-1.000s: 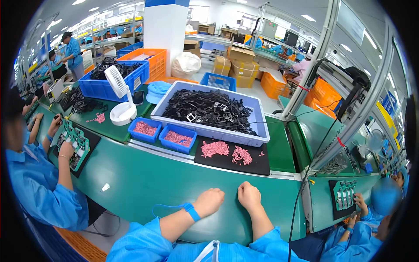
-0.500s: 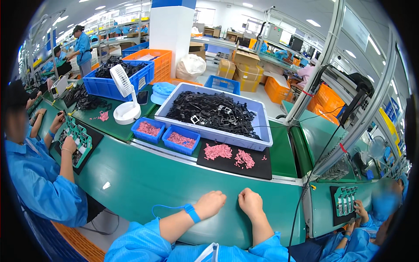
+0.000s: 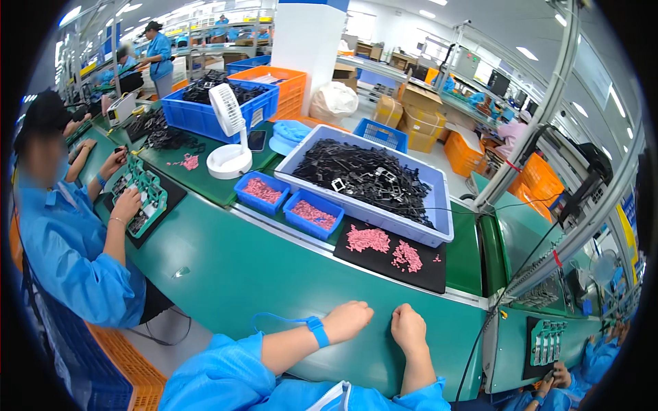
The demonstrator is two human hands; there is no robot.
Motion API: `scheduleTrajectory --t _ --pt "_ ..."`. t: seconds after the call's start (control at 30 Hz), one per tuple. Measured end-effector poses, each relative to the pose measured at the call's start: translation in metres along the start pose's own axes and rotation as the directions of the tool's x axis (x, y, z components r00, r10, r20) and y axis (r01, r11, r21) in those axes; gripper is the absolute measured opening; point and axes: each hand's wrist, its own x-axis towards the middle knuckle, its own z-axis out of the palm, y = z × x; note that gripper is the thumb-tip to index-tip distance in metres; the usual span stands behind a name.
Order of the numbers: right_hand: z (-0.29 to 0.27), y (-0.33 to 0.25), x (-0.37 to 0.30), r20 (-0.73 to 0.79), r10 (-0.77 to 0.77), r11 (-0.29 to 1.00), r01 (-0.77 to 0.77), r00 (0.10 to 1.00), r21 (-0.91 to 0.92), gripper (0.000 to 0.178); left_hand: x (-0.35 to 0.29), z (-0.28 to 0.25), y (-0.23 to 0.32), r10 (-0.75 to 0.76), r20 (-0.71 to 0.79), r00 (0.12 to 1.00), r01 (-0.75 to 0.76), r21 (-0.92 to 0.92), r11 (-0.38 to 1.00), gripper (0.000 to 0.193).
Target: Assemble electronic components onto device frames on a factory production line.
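The left hand (image 3: 348,320) and right hand (image 3: 409,326) are sitting near each other, not touching, over the green table (image 3: 274,274), fingers curling narrowly into fists; whether they are holding anything, I cannot tell. At twelve o'clock from them, pink pieces (image 3: 368,239) are lying mainly in two heaps on a black mat (image 3: 425,277). Toward eleven, two small blue trays (image 3: 312,225) are holding more; farther out at twelve, a large pale-blue tub (image 3: 444,216) is holding black parts (image 3: 356,164).

No legible text, labels, brands, numbers or signs anywhere in view.
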Motion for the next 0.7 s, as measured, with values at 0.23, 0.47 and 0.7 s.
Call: scheduleTrajectory --t 0.23,0.47,0.7 --pt "0.0003 0.0007 0.0006 0.022 0.027 0.999 -0.027 0.999 0.034 0.01 0.0022 -0.0026 0.0018 -0.014 0.05 0.999 0.014 0.009 1.0 0.008" --pt "0.0 0.0009 -0.0004 0.007 -0.034 0.999 0.034 0.999 0.019 0.009 -0.0005 -0.0013 0.0009 -0.002 0.041 0.999 0.002 -0.004 1.0 0.009" --pt "-0.0046 -0.0054 -0.0043 0.022 -0.006 1.0 0.006 1.0 -0.005 0.01 -0.0029 0.0005 0.0032 0.003 0.025 1.0 -0.004 0.019 1.0 0.008"
